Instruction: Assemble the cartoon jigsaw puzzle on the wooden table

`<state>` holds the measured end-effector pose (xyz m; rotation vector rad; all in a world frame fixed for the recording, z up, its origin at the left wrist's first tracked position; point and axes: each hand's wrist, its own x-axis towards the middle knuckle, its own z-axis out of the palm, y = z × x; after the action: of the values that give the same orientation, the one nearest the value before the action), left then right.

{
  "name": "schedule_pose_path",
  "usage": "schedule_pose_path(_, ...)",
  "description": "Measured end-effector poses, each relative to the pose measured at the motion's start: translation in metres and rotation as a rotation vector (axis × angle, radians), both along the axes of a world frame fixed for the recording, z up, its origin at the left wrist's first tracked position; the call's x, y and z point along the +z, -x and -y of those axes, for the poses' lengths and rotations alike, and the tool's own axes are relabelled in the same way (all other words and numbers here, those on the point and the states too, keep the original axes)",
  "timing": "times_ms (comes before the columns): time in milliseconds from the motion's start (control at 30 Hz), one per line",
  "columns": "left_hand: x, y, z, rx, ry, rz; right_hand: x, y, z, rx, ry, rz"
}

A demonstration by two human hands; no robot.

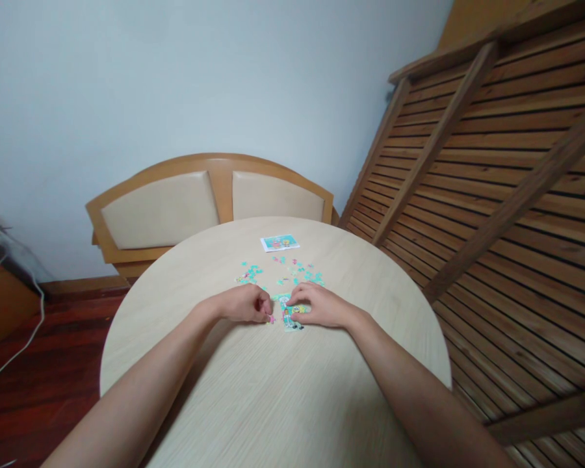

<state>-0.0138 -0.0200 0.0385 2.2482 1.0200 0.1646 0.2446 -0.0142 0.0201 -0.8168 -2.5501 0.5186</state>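
Note:
A partly joined jigsaw puzzle [286, 318] with cartoon figures on a turquoise ground lies flat on the round table. My right hand [319, 305] rests at its right side, thumb and forefinger apart, with fingertips touching the joined pieces and covering part of them. Just left of the puzzle, my left hand [246, 303] has its fingers closed in a pinch at a small pink puzzle piece [272, 319]. Beyond my hands are scattered several loose turquoise pieces [314, 277] and a second loose cluster [251, 272] on the left.
A picture sheet [279, 243] with a similar cartoon design lies toward the far side of the pale round table [253, 403]. Behind stands a padded wooden headboard [219, 175] against the wall. Wooden slatted panels [468, 169] lean at the right. A white cable [41, 312] hangs at the left.

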Motion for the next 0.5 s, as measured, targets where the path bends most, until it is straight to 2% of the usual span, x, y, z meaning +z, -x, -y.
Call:
schedule_pose_path(100,0.002,0.009,-0.006,0.022,-0.028,-0.014,0.000,-0.001,0.000,0.003,-0.002,-0.007)
schedule_pose_path(167,0.002,0.022,-0.014,0.102,-0.120,-0.020,-0.001,-0.001,0.000,0.010,0.000,-0.012)
schedule_pose_path(267,0.000,0.049,-0.029,0.389,-0.334,-0.118,0.000,-0.001,0.000,0.014,0.008,-0.021)
schedule_pose_path(333,-0.004,0.066,-0.037,0.538,-0.408,-0.160,0.001,-0.001,0.001,0.012,0.013,-0.024)
schedule_pose_path(400,-0.008,0.076,-0.042,0.589,-0.410,-0.178,0.002,0.000,0.002,0.009,0.018,-0.020)
schedule_pose_path(500,-0.015,0.078,-0.045,0.596,-0.404,-0.170,0.002,0.000,0.002,0.008,0.022,-0.012)
